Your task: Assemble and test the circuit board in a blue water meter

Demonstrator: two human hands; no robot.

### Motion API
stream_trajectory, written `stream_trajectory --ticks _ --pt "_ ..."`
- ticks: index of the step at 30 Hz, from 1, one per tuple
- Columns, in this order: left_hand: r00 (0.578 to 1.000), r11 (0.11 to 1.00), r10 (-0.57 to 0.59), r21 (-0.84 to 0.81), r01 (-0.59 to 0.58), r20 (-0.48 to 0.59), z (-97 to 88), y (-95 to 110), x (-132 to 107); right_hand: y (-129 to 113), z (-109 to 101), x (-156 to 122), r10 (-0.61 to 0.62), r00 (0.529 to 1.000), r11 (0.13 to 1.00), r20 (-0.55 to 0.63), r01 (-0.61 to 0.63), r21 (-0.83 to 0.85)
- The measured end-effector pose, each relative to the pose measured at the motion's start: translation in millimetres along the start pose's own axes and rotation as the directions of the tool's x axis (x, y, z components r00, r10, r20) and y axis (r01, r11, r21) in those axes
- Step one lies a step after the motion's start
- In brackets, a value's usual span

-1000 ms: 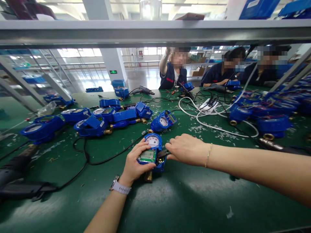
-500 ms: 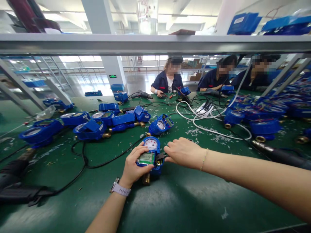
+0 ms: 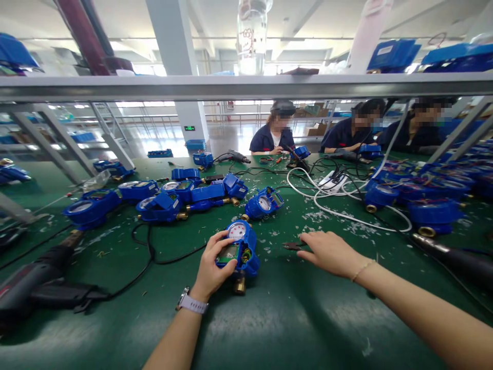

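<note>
My left hand (image 3: 216,262) grips a blue water meter (image 3: 251,239) by its left side, thumb and fingers over a green circuit board with a display (image 3: 229,253). The meter's round dial faces up, and a brass fitting (image 3: 240,285) points toward me. Beside the display an open compartment shows a brass-coloured part. To the right, my right hand (image 3: 327,252) is closed around a small pair of pliers (image 3: 293,246), whose dark jaws point left, apart from the meter. Their handles are mostly hidden under the palm.
Several blue meters (image 3: 208,191) lie behind on the green table, with more stacked at the right (image 3: 431,213). A heat gun (image 3: 50,288) lies at left, another hot-air tool (image 3: 450,252) at right. White cable (image 3: 358,222) and plastic scraps spread about. Several co-workers (image 3: 273,134) sit opposite.
My right hand has drawn the pliers away from the meter to the right. My left hand keeps its hold on the meter, whose compartment shows more fully. The camera view has shifted slightly.
</note>
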State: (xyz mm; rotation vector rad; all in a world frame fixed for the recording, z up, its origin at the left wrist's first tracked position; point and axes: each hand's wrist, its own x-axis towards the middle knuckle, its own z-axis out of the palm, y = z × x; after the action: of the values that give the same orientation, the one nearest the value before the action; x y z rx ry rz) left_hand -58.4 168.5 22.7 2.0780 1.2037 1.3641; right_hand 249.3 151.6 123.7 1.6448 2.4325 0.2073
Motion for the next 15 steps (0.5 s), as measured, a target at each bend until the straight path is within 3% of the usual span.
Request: stream_trajectory --ticks 6,9,12,15 --pt "0.998 0.997 -0.053 0.058 0.055 -0.035 -3.1 3.6 -0.3 -12.7 66.4 -4.4 0.107 0.985 0.992 -0.135 -0.096 0.087" --pt "0.986 0.986 -0.161 0.035 0.163 -0.049 -6.1 9.1 -4.8 -22.0 82.2 0.8 0.128 0.971 0.984 -0.201 -0.1 0.144" --pt "0.939 0.937 -0.341 -0.092 0.336 -0.05 -10.7 8.9 -11.8 -25.8 91.7 8.2 0.143 0.955 0.973 -0.261 -0.088 0.211" --pt "0.901 0.884 -0.432 -0.214 0.416 -0.031 -16.5 2.0 -17.2 -27.8 96.2 17.5 0.167 0.931 0.952 -0.323 -0.067 0.298"
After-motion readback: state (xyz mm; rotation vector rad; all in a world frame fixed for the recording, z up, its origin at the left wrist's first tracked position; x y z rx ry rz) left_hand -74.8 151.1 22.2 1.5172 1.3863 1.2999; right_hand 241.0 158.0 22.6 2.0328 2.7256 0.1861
